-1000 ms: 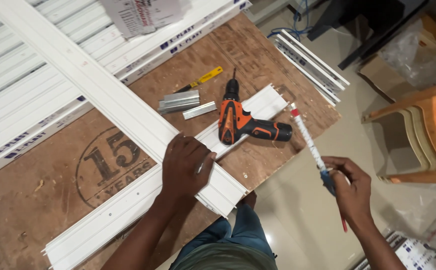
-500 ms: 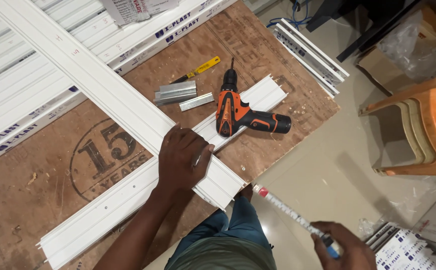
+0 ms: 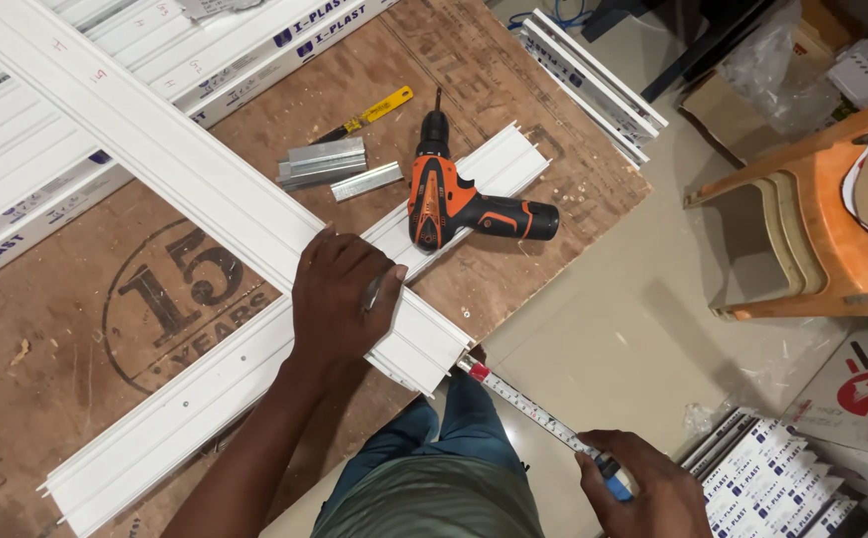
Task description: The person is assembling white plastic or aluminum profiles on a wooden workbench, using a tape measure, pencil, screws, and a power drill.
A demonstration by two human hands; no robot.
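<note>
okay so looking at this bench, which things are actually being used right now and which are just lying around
In use:
left hand pressing on the crossed white profiles
right hand holding the tape measure

Lying about:
drill
yellow knife
metal clips
orange stools
boxes

The right hand (image 3: 643,488) is cut off by the near edge, and its closed fingers hide the body of the tape measure (image 3: 538,413). The left hand (image 3: 339,294) covers the spot where the two white plastic channels (image 3: 205,189) cross, and a small grey piece between its fingers is too hidden to identify. At the right edge, the orange stool (image 3: 832,229) is only partly in view.
</note>
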